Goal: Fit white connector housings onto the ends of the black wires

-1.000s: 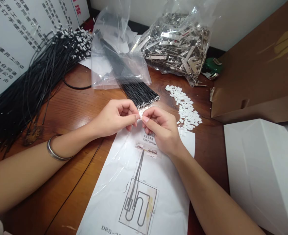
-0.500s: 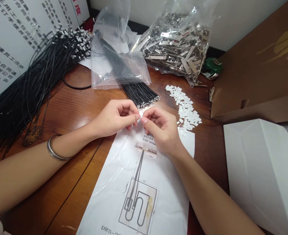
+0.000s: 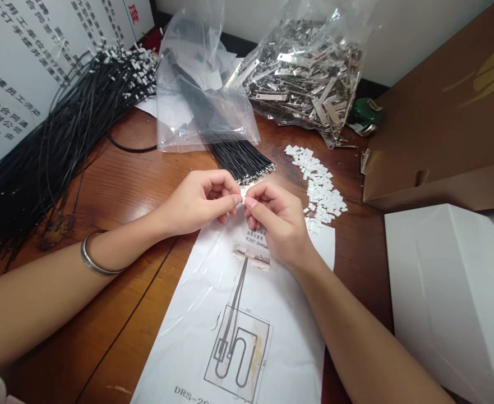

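My left hand (image 3: 198,202) and my right hand (image 3: 277,221) meet fingertip to fingertip over the wooden table (image 3: 124,185). Both are pinched on one small white connector piece (image 3: 243,193) held between them. Just beyond the fingertips lies a bundle of thin black wires (image 3: 240,158) with bare metal ends, its far part inside a clear plastic bag (image 3: 200,95). A scatter of small white connectors (image 3: 320,188) lies right of my right hand. Under my hands is a printed drawing sheet (image 3: 247,314) with a sample wire part (image 3: 252,256) on it.
A big heap of black wires with white ends (image 3: 61,129) fills the left. A clear bag of metal clips (image 3: 305,73) lies at the back. A brown paper bag (image 3: 444,118) and a white box (image 3: 452,292) stand right. A printed board (image 3: 23,62) leans at back left.
My hands have stayed pinched together on the small white piece; the fingertips shifted only slightly. The view has tilted a little.
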The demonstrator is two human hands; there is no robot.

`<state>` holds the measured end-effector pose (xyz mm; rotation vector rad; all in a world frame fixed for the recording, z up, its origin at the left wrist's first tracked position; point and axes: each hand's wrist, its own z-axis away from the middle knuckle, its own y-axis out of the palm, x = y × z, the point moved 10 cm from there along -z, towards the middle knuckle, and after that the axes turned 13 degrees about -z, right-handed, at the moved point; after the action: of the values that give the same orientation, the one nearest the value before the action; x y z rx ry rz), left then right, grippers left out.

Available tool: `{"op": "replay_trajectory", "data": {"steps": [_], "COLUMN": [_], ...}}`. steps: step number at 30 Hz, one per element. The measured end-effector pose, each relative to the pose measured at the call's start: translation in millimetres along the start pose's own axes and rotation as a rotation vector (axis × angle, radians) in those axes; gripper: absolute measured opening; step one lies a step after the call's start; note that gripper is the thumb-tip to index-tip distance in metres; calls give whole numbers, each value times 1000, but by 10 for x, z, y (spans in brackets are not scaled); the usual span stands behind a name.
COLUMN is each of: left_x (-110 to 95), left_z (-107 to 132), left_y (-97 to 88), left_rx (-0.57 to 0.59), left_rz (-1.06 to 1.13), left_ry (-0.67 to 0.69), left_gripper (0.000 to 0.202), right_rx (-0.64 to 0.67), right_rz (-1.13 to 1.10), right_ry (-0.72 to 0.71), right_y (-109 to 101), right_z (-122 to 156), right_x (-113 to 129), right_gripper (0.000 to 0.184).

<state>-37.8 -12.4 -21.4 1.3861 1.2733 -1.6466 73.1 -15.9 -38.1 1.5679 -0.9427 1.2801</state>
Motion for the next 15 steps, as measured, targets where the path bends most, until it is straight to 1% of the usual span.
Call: {"op": "replay_trajectory", "data": {"steps": [9, 15], "left_x": [-9, 22], "left_z": [-1, -3], "left_y": [21, 9], "left_rx": [17, 19], "left_rz": [28, 48], "left_ry": [-1, -50], "left_gripper": [7, 9], "right_rx": [80, 76], "right_rz": [-92, -112], "right_ry": [37, 48], "right_y": [72, 68], "right_z": [-15, -22], "right_x": [-9, 1], "right_gripper": [13, 13]}}
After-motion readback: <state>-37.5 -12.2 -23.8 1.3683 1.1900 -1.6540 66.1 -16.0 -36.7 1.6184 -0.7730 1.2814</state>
